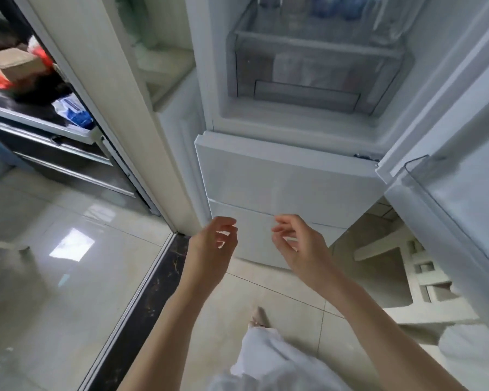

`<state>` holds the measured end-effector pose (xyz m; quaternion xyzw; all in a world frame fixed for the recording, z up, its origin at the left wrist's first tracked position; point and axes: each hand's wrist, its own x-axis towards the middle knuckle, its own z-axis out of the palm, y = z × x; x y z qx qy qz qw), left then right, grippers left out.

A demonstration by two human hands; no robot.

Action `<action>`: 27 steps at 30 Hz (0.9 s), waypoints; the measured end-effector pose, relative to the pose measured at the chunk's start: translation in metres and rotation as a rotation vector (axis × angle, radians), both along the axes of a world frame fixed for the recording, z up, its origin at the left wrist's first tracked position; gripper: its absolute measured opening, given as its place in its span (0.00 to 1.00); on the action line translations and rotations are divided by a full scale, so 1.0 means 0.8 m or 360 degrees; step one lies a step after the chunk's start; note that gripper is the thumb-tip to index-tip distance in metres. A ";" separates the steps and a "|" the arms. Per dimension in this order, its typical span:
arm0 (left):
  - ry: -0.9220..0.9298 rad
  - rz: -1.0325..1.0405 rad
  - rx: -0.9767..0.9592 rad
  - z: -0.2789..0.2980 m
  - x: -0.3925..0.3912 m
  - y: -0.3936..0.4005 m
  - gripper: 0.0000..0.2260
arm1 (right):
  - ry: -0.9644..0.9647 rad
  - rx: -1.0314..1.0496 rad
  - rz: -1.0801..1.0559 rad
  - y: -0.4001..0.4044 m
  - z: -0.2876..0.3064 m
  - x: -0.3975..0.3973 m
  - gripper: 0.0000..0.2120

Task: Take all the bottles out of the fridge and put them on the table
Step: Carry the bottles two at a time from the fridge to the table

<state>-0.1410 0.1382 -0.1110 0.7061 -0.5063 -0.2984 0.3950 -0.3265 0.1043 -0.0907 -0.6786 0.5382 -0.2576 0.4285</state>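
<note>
I stand in front of an open white fridge (283,176). At the top of the view, on a shelf above a clear drawer (316,66), blurred blue-capped bottles (339,8) show; how many I cannot tell. My left hand (215,244) and my right hand (299,244) hover side by side low in front of the closed white lower drawers. Both hold nothing, with fingers loosely curled and apart. The table is out of view.
The fridge door (463,170) stands open on the right. A white plastic stool (424,277) stands on the tiled floor below it. Left of a cream door frame (110,103), a rack (40,119) holds boxes and bags. A dark threshold strip (153,292) crosses the floor.
</note>
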 end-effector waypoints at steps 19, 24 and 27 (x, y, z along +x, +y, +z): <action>0.0206 -0.0388 -0.0533 0.120 0.015 -0.384 0.09 | -0.0158 -0.0625 -0.0552 -0.313 0.118 0.031 0.14; 0.0270 -0.0519 -0.0576 0.152 0.022 -0.464 0.13 | -0.0173 -0.0796 -0.0741 -0.373 0.141 0.040 0.17; 0.0347 -0.0513 -0.0642 0.164 0.021 -0.505 0.17 | -0.0187 -0.0849 -0.0789 -0.405 0.152 0.045 0.16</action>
